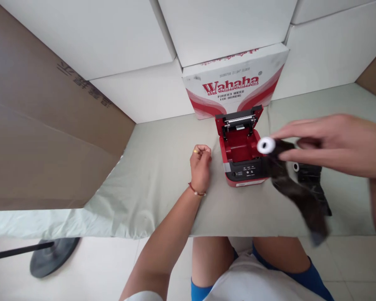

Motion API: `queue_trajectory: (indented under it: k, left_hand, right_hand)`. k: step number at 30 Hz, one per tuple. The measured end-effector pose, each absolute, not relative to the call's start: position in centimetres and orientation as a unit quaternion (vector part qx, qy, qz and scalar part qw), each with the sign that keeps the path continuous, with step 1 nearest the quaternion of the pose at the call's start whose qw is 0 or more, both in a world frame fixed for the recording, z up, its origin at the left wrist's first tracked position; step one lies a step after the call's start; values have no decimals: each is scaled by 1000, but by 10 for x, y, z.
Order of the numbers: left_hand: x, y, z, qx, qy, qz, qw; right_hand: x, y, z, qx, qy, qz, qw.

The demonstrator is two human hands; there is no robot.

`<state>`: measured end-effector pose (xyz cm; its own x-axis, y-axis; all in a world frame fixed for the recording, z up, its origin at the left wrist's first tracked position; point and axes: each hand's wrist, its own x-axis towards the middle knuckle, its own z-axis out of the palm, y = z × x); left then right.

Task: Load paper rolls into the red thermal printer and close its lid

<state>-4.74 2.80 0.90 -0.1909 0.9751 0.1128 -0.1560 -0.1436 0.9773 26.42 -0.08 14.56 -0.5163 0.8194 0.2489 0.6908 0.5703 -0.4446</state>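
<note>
My right hand grips a small black roll with a white end, blurred by motion. A long dark strip hangs from it towards the table's front edge; I cannot tell whether it is paper or film. Just left of that roll stands a red and black label or receipt printer, its lid raised and its red inner bay showing nothing inside. My left hand rests on the table beside the printer, apart from it, fingers curled in with nothing visible in them. A second black roll lies beneath my right hand, partly hidden by the strip.
Behind the printer stands a white and red Wahaha water carton, against stacked white boxes. A big brown carton takes up the left side. A pale green cloth covers the table. On the floor at lower left is a round black base.
</note>
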Motion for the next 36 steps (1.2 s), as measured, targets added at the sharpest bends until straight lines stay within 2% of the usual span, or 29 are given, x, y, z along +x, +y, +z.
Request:
queue_trajectory:
  k: [4, 7, 11, 20, 22, 24, 26, 28, 29, 31, 36]
  left_hand:
    - [-43, 5, 14, 664, 424, 609, 89]
    - [-37, -11, 22, 750, 326, 575, -36]
    - [-25, -20, 25, 811, 248, 528, -40]
    - [-21, -18, 20, 828, 241, 505, -47]
    - [-21, -18, 21, 829, 246, 500, -46]
    - [-21, -18, 20, 830, 251, 495, -46]
    - [-21, -19, 20, 833, 253, 491, -45]
    - [-20, -19, 20, 838, 249, 485, -34]
    - [-20, -20, 20, 841, 244, 482, -27]
    - [-20, -20, 20, 845, 237, 479, -18]
    - [-19, -18, 21, 846, 223, 484, -11]
  right_hand:
    - [197, 26, 126, -518, -844, 84, 114]
    - [171, 32, 117, -585, -809, 49, 18]
    - [157, 37, 123, -604, -795, 37, -47]
    - [147, 55, 115, -605, -791, 40, -81]
    - [151, 50, 116, -576, -815, 41, -57]
    - [160, 39, 124, -536, -842, 64, 21]
    - [172, 30, 135, -521, -834, 72, 168]
    - [184, 28, 142, -537, -779, 39, 322]
    - [189, 31, 143, -546, -750, 14, 373]
    - [196, 43, 138, -553, -727, -14, 407]
    - [197, 55, 109, -460, -792, 45, 399]
